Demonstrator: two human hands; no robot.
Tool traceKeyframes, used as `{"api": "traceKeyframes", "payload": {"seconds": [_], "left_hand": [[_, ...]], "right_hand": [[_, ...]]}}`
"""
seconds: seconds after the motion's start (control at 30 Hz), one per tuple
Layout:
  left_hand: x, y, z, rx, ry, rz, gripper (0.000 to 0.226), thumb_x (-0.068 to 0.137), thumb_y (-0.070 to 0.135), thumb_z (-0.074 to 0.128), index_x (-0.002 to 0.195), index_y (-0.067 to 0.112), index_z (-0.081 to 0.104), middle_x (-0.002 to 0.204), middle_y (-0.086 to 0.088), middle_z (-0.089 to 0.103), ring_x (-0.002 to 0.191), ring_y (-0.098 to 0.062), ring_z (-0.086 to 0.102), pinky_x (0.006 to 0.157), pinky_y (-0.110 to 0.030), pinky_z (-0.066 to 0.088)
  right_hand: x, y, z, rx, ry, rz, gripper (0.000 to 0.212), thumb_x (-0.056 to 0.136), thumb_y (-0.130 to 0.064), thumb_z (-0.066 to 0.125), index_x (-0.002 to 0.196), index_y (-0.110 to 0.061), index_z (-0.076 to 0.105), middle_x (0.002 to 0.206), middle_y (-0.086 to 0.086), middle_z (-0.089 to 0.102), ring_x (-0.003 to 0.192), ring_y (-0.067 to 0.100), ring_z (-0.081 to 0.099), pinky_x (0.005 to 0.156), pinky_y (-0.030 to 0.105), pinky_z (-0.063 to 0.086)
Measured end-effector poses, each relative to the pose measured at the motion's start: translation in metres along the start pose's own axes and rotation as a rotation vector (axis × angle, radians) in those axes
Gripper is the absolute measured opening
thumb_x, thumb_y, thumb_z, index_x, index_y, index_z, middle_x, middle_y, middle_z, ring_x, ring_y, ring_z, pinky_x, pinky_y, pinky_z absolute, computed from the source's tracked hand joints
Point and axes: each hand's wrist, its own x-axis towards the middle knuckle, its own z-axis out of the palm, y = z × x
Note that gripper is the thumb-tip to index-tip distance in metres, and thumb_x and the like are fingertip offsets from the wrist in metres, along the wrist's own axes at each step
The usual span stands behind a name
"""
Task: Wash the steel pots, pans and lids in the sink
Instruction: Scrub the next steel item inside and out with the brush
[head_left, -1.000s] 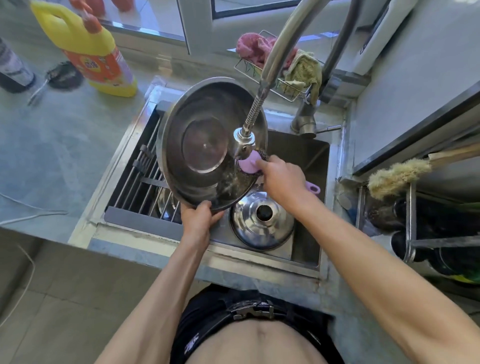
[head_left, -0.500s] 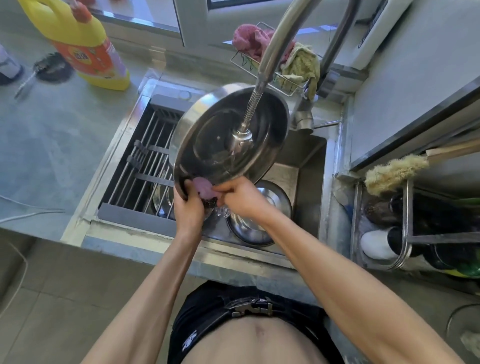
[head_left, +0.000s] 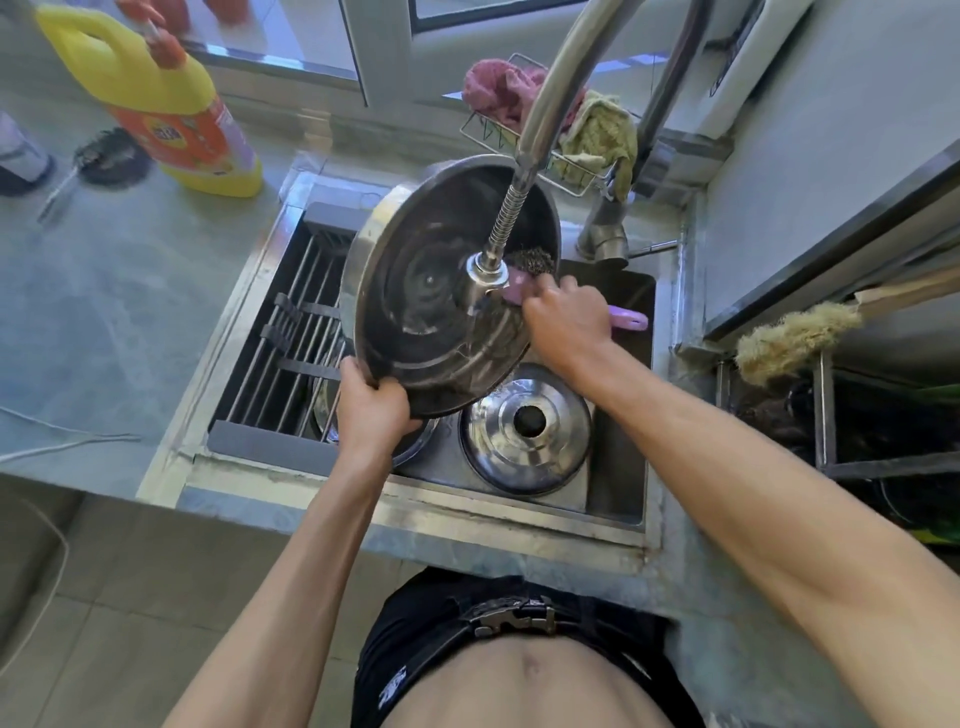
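A large steel pot (head_left: 415, 312) is tilted on its side over the sink (head_left: 618, 499), its inside facing me. My left hand (head_left: 371, 410) grips its lower rim. My right hand (head_left: 566, 317) holds a pink-handled scrubber (head_left: 530, 265), whose dark steel-wool head is pressed against the pot's inner right wall. The faucet spray head (head_left: 485, 270) hangs in front of the pot's opening. A steel lid (head_left: 524, 428) with a black knob lies in the sink basin below. Another steel vessel (head_left: 324, 402) is partly hidden under the drying rack.
A metal drying rack (head_left: 280, 364) covers the sink's left half. A yellow detergent bottle (head_left: 156, 98) stands on the counter at back left. A wire basket with cloths (head_left: 550, 119) sits behind the faucet. A brush (head_left: 795, 338) and shelf frame are at the right.
My right hand moved the scrubber from the pot's lower rim, near my left hand, up to the inner right wall. The pot tilted slightly; my left hand kept its grip.
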Motion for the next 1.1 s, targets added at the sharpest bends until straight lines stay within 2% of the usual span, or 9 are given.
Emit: {"api": "traceKeyframes", "payload": {"seconds": [0.13,0.33,0.4,0.5,0.7,0.8,0.9,1.0,1.1], "left_hand": [[-0.002,0.003,0.010,0.017,0.040,-0.015,0.033,0.090,0.004,0.042,0.090,0.036,0.047,0.101,0.007,0.060,0.098,-0.027,0.065,0.073,-0.054,0.063],[-0.003,-0.019,0.014,0.061,0.068,-0.026,0.031,0.076,0.017,0.044,0.089,0.043,0.052,0.099,0.000,0.067,0.097,-0.031,0.067,0.083,-0.061,0.058],[-0.006,-0.017,0.011,-0.010,0.043,-0.060,0.043,0.078,0.014,0.043,0.102,0.047,0.057,0.109,0.000,0.069,0.103,-0.029,0.069,0.080,-0.056,0.061],[-0.011,-0.011,0.007,-0.091,0.013,-0.112,0.044,0.092,0.000,0.039,0.124,0.027,0.054,0.120,-0.003,0.066,0.102,-0.029,0.070,0.067,-0.045,0.064],[-0.015,-0.021,-0.002,-0.109,-0.036,-0.168,0.051,0.094,-0.001,0.041,0.137,0.025,0.048,0.137,-0.007,0.060,0.113,-0.037,0.066,0.071,-0.050,0.064],[-0.015,-0.017,0.008,-0.134,-0.009,-0.147,0.055,0.094,-0.001,0.040,0.142,0.023,0.046,0.137,-0.006,0.059,0.114,-0.035,0.065,0.074,-0.051,0.064],[-0.016,-0.014,0.024,-0.117,0.012,-0.080,0.046,0.090,0.004,0.045,0.124,0.031,0.059,0.123,-0.006,0.067,0.111,-0.031,0.067,0.078,-0.054,0.063],[-0.019,-0.018,0.030,-0.044,0.035,-0.039,0.037,0.077,0.017,0.051,0.102,0.043,0.060,0.109,-0.001,0.070,0.107,-0.026,0.067,0.088,-0.059,0.058],[-0.017,-0.019,0.032,-0.067,0.038,-0.043,0.047,0.080,0.014,0.050,0.125,0.023,0.062,0.115,-0.005,0.071,0.109,-0.026,0.068,0.089,-0.053,0.059]], "right_hand": [[-0.017,-0.025,0.005,0.306,-0.184,0.118,0.027,0.093,-0.008,0.049,0.112,-0.010,0.068,0.111,0.011,0.067,0.098,0.033,0.067,0.070,0.036,0.046],[-0.045,-0.069,0.016,1.306,-0.394,0.264,0.031,0.090,-0.004,0.060,0.113,-0.016,0.077,0.112,-0.001,0.073,0.098,0.011,0.062,0.083,0.024,0.048],[-0.045,-0.063,0.016,1.224,-0.385,0.250,0.028,0.092,-0.011,0.062,0.115,-0.019,0.076,0.116,-0.002,0.072,0.101,0.011,0.062,0.081,0.022,0.045],[-0.039,-0.041,0.017,0.713,-0.311,0.198,0.029,0.094,-0.016,0.054,0.118,-0.018,0.071,0.116,0.008,0.069,0.102,0.032,0.066,0.073,0.033,0.044],[-0.022,-0.002,0.016,0.086,-0.025,0.031,0.038,0.099,-0.011,0.041,0.136,-0.008,0.051,0.124,0.011,0.057,0.107,0.033,0.059,0.064,0.037,0.034],[-0.025,-0.008,0.012,0.215,-0.096,0.116,0.033,0.097,-0.009,0.044,0.126,-0.009,0.059,0.119,0.011,0.062,0.105,0.033,0.063,0.067,0.036,0.038],[-0.038,-0.032,0.018,0.668,-0.301,0.219,0.028,0.092,-0.012,0.053,0.115,-0.012,0.070,0.107,0.010,0.069,0.095,0.030,0.069,0.076,0.034,0.053],[-0.053,-0.050,0.017,1.334,-0.487,0.347,0.031,0.091,-0.006,0.059,0.116,-0.017,0.073,0.094,0.007,0.070,0.056,0.011,0.052,0.047,0.022,0.041],[-0.050,-0.047,0.019,1.432,-0.500,0.362,0.038,0.090,0.000,0.059,0.119,-0.019,0.073,0.100,0.007,0.073,0.054,0.010,0.049,0.044,0.021,0.040]]}}
